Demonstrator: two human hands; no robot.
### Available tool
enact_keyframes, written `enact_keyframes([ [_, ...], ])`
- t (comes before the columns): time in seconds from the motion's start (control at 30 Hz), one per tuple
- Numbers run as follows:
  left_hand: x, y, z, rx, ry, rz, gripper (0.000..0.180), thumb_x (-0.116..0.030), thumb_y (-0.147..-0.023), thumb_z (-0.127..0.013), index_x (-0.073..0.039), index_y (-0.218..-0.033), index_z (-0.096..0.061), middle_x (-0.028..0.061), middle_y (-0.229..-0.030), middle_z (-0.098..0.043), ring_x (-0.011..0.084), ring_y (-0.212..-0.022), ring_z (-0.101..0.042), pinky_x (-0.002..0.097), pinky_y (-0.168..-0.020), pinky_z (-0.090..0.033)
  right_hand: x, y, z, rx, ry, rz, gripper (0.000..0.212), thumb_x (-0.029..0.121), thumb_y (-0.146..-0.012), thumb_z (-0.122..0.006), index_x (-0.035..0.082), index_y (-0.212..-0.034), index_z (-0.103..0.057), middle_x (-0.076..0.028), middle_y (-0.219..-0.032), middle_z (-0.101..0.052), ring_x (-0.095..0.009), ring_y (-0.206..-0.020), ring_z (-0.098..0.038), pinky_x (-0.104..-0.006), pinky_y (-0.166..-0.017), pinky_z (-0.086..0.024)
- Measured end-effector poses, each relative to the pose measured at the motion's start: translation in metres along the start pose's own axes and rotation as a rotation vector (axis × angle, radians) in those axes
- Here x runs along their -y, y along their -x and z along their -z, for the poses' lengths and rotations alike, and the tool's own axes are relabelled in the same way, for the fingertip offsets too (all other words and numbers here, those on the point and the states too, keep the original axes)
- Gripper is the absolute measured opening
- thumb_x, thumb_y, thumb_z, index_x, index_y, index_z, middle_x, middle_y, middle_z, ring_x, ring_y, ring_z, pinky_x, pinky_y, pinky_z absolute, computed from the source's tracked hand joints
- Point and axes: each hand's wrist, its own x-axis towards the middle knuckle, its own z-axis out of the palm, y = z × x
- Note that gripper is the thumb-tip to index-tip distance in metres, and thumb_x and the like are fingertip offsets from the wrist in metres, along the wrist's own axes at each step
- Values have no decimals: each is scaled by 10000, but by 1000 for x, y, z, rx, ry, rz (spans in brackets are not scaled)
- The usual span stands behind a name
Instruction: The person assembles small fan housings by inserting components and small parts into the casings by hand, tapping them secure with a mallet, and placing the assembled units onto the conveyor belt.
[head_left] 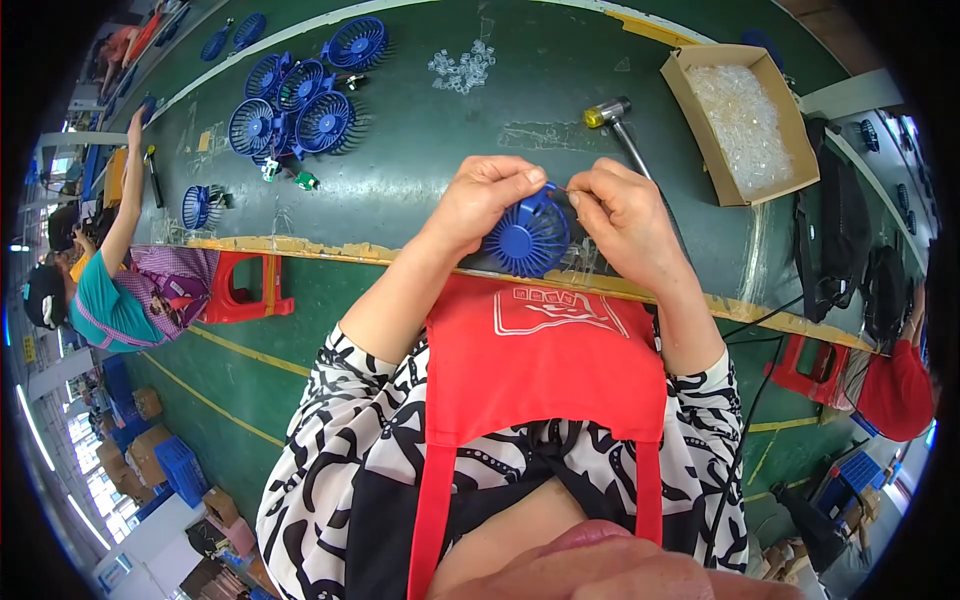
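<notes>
At the near edge of the workbench, my left hand (487,203) pinches the neck of a small blue fan (527,240), whose round grille hangs toward me. My right hand (627,215) is closed just right of that neck, thumb against forefinger. A thin dark strand, which looks like a wire, runs between the neck and those fingertips. The neck's inside is too small to make out. Right of my hands lies a hammer (610,115) with a yellow-and-black head, its handle passing behind my right wrist.
Several blue fans (323,120) with green circuit boards lie grouped at the far left, and one blue fan (197,207) lies nearer. Small transparent plastic parts (463,67) form a pile; more fill a cardboard box (706,150) at right. A co-worker (130,300) sits at left.
</notes>
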Motion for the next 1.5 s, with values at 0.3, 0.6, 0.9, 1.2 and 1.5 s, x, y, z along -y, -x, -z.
enact_keyframes([
  [0.3, -11, -56, 7, -6, -421, 85, 240, -200, -882, -693, 35, -932, -699, 47, -825, -698, 86, -687, -608, 227, -639, -493, -35, 0, 7, -306, 391, -96, 177, 114, -841, -656, 8, -983, -661, -132, -872, -612, -320, -817, -612, -401, -704, -497],
  [0.6, 10, -2, 0, -320, -1287, -617, 906, -442, -655, -825, 44, -1318, -445, 203, -1309, -491, 371, -1222, -439, 467, -1021, -334, -60, 16, 13, -157, 516, -270, 133, 89, -834, -643, -3, -886, -561, -168, -951, -554, -369, -786, -584, -444, -669, -499],
  [0.9, 25, -2, -2, -395, -1273, -599, 1091, -330, -584, -889, 74, -1397, -284, 212, -1291, -486, 368, -1202, -447, 470, -1023, -318, -26, 10, -10, -69, 487, 17, 291, 30, -854, -609, -11, -1132, -534, -195, -851, -641, -371, -717, -647, -452, -622, -516],
  [1.2, 25, 2, -1, -407, -1290, -585, 1121, -329, -596, -889, 74, -1420, -244, 171, -1295, -503, 344, -1199, -463, 457, -1026, -322, 25, 17, 20, -503, -15, 98, 238, 2, -958, -499, -82, -1173, -557, -100, -853, -623, -129, -715, -583, -269, -607, -489],
  [1.5, 27, 2, 1, -364, -1233, -601, 1069, -306, -600, -879, 66, -1401, -276, 196, -1279, -489, 360, -1191, -447, 470, -1026, -325, -38, 16, -1, -143, 549, -21, 279, 75, -833, -648, 23, -1104, -609, -131, -815, -633, -334, -684, -633, -418, -577, -506],
])
